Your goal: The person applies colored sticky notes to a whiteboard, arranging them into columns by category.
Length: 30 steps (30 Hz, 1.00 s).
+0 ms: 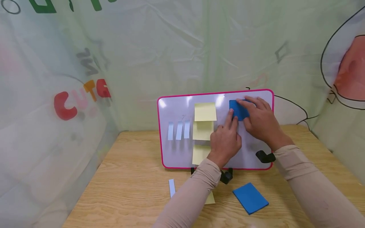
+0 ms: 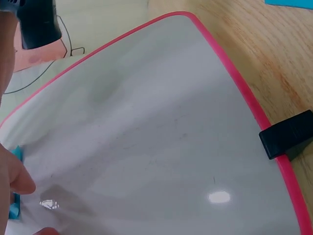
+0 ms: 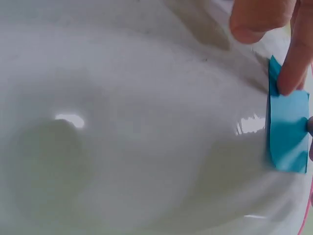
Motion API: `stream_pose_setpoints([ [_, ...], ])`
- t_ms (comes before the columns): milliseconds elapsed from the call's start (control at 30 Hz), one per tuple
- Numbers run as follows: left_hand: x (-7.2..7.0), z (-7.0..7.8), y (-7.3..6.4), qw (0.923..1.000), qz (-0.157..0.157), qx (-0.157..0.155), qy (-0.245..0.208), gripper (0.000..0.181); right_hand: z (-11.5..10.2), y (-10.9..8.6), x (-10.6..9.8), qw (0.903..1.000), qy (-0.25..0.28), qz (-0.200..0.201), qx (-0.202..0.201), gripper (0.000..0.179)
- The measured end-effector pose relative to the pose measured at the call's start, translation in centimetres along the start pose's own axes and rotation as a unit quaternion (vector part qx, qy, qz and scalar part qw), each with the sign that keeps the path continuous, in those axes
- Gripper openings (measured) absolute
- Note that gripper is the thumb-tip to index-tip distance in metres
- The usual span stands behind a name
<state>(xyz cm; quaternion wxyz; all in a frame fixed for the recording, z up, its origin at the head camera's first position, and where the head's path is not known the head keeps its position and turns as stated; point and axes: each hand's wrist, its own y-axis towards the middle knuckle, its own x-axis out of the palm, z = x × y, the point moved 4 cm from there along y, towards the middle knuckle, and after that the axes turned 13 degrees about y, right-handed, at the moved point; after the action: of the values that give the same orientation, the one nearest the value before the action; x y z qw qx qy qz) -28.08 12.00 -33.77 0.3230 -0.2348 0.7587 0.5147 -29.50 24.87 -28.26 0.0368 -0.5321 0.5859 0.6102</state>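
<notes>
A blue sticky note (image 1: 239, 110) lies against the upper right of a pink-edged whiteboard (image 1: 176, 155). My left hand (image 1: 226, 139) touches its lower left edge with extended fingertips. From the right, my right hand (image 1: 260, 118) rests its fingers on the note's upper edge and right part, covering that side. In the right wrist view, fingertips press the blue note (image 3: 288, 132), whose lower edge stands slightly off the board. Only a sliver of the blue note (image 2: 14, 209) shows beside the thumb in the left wrist view.
Three yellow notes (image 1: 205, 111) run down the board's middle; three pale blue strips (image 1: 179, 130) are at its left. A blue pad (image 1: 250, 198), a pale strip (image 1: 172, 187) and a partly hidden yellow pad (image 1: 210, 199) lie on the wooden table (image 1: 114, 190). Black stand feet (image 1: 226, 176) support the board.
</notes>
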Motion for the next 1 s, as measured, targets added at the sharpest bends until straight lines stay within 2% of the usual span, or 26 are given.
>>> stream_pose_setpoints([
  [300,-0.2,-0.1,0.2,1.0000,0.002,-0.004,0.000,0.057,1.3,-1.4,-1.2,0.9983,-0.014,0.052,0.024,0.069],
  [567,-0.3,-0.1,-0.1,0.9999,-0.007,0.000,-0.013,0.058,1.7,-2.7,-1.5,0.9978,-0.013,0.059,0.029,0.069],
  [700,-0.4,-0.1,-0.4,0.9996,-0.006,0.003,-0.028,0.058,1.3,-3.9,-1.7,0.9968,-0.002,0.074,0.029,0.071],
  [833,-0.6,0.0,-0.7,0.9987,0.010,0.006,-0.050,0.053,0.9,-5.1,-1.8,0.9954,0.005,0.094,0.020,0.073],
  [1000,-0.6,0.0,-1.7,0.9942,0.059,0.024,-0.087,0.037,0.5,-6.3,-2.0,0.9937,0.012,0.111,0.004,0.072],
])
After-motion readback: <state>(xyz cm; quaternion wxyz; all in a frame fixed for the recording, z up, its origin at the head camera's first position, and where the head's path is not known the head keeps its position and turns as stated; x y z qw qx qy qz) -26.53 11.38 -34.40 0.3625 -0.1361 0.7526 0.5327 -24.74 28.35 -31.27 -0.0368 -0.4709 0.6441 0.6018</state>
